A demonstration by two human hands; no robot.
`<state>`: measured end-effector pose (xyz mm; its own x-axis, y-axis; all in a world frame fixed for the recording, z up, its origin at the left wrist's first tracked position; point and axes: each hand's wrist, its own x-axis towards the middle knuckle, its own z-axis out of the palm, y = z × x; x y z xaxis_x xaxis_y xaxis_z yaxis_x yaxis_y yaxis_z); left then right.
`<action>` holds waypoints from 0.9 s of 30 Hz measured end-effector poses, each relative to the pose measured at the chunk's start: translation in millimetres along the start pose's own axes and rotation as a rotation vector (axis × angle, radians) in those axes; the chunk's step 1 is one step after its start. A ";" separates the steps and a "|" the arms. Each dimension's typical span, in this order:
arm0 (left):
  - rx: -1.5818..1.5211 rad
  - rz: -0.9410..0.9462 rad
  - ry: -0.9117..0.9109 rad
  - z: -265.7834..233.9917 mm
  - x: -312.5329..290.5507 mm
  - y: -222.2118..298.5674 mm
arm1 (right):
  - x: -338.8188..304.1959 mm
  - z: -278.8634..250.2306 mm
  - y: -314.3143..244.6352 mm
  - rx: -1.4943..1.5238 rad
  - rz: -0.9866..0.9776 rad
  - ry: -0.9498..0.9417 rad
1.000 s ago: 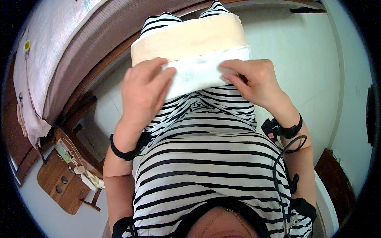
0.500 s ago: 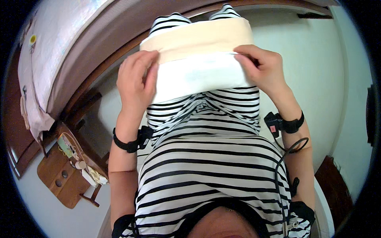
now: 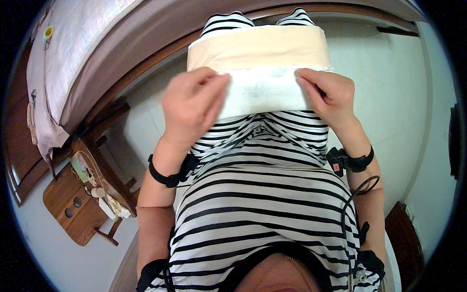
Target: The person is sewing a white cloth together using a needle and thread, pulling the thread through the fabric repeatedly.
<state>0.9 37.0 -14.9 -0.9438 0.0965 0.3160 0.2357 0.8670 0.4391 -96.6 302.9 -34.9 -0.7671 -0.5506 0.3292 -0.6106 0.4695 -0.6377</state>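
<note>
Across my lap lies a folded cloth, with a beige band [image 3: 258,48] on the far side and a white part [image 3: 262,97] nearer to me. My right hand [image 3: 328,92] is closed, thumb and forefinger pinching the cloth where beige and white meet, towards its right side. My left hand [image 3: 192,104] is over the left part of the white cloth, blurred by motion. Its thumb and forefinger come together near the same line; what lies between them is hidden. A faint grey mark shows on the white part between my hands.
A bed [image 3: 97,58] with a pale cover runs along the left and far side. At lower left, a wooden chair or stool [image 3: 73,209] stands beside a small shelf with a white cup [image 3: 98,192]. Black bands with a cable [image 3: 362,187] sit on my forearms.
My left hand has moved inward to the right along the cloth, away from its left edge. My right hand keeps its pinch near the right side. The whole view has shifted slightly.
</note>
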 end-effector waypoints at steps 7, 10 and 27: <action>-0.016 -0.072 0.060 2.6 16.2 -2.2 | 1.4 -20.0 7.1 0.110 0.254 0.086; -0.007 -0.020 -0.047 6.1 25.4 13.3 | 8.1 -36.2 18.5 0.231 0.392 -0.082; -0.218 -0.240 -0.429 16.7 63.9 39.4 | 37.7 -43.0 13.0 0.151 0.358 -0.494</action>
<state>-54.0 85.5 8.6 -0.9762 0.1391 -0.1664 0.0015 0.7717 0.6360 -142.0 317.9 -0.9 -0.7155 -0.6480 -0.2610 -0.2700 0.6011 -0.7522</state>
